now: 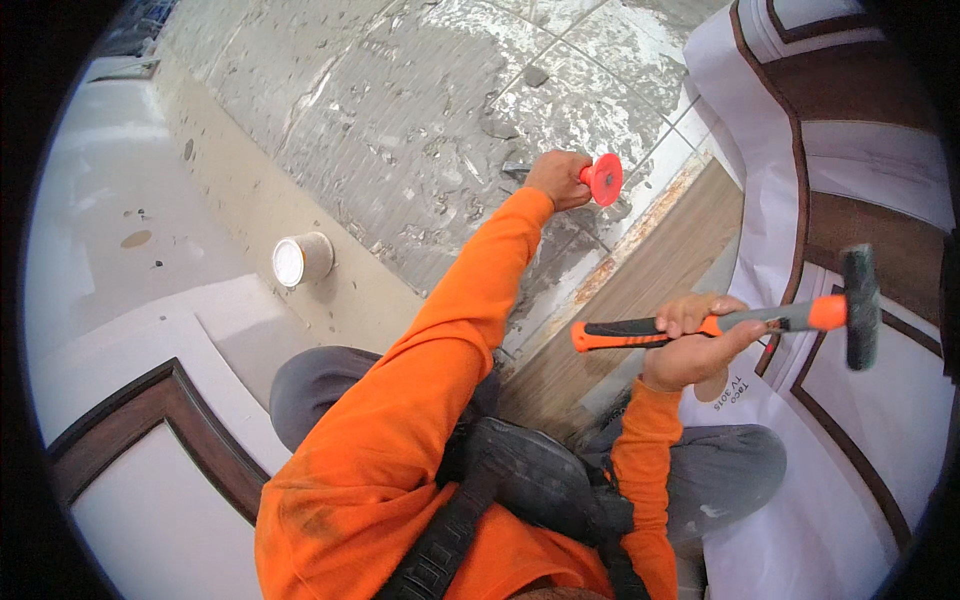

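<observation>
My left hand [560,180] is wrapped around a chisel with a round red hand guard [606,180]. The chisel's metal blade [517,168] sticks out to the left, over the mortar-streaked floor [400,150]. On the right, my right hand [695,340] grips a hammer [862,305] by the middle of its handle. That handle is black and orange at the grip and grey nearer the head. The dark hammer head points right, over the white covering, and the hammer is raised apart from the chisel.
Grey tiles [600,75] with white residue lie at the far right, beside a wood-look plank strip [690,220]. A short white cylinder [303,259] stands at the left. White sheeting with dark brown bands [840,180] runs along the right; a dark wooden frame [150,420] is lower left.
</observation>
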Demonstrator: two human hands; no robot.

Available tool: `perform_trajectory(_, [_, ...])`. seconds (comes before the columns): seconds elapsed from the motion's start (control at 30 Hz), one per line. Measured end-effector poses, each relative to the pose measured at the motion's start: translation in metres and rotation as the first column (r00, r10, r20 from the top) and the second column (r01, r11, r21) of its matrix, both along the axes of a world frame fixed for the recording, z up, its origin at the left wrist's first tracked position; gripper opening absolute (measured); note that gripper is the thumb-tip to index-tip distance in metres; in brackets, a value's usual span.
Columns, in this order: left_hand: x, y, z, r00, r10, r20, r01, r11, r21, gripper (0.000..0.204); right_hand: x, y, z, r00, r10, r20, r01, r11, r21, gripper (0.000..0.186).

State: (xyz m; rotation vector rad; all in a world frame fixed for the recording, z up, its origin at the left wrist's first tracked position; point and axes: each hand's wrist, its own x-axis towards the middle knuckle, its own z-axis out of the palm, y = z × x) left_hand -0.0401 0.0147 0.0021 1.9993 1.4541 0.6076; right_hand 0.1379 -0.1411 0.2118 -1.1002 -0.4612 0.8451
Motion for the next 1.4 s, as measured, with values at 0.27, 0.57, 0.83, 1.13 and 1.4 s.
perform_trajectory(0.27, [0.006,0.005,-0.016,0.998,0.042,-0.041,-0.042,0.999,0.001,0.029,-0.014,-0.019,-0.073,0.855,0.364,-0.371,-0.519,0.613,-0.595,0.055])
perform_trajectory(0.57, [0.006,0.007,-0.008,0.999,0.023,-0.044,-0.021,0.999,0.038,0.028,-0.004,-0.015,-0.061,0.999,-0.033,0.036,0.044,0.926,-0.375,0.060])
perform_trajectory(0.83, [-0.002,0.000,-0.015,0.999,0.006,-0.039,-0.006,1.000,-0.001,0.028,-0.015,-0.021,-0.052,0.851,0.425,-0.309,-0.524,0.657,-0.542,0.051])
perform_trajectory(1.13, [-0.001,-0.002,0.001,0.997,0.000,-0.071,0.000,1.000,-0.009,0.030,-0.020,-0.029,-0.080,0.924,0.361,-0.123,-0.373,0.782,-0.499,0.050])
perform_trajectory(1.4, [-0.058,0.027,-0.025,0.975,0.217,0.057,-0.223,0.965,0.136,0.029,0.008,-0.016,-0.046,0.863,0.309,-0.401,-0.481,0.747,-0.460,0.052])
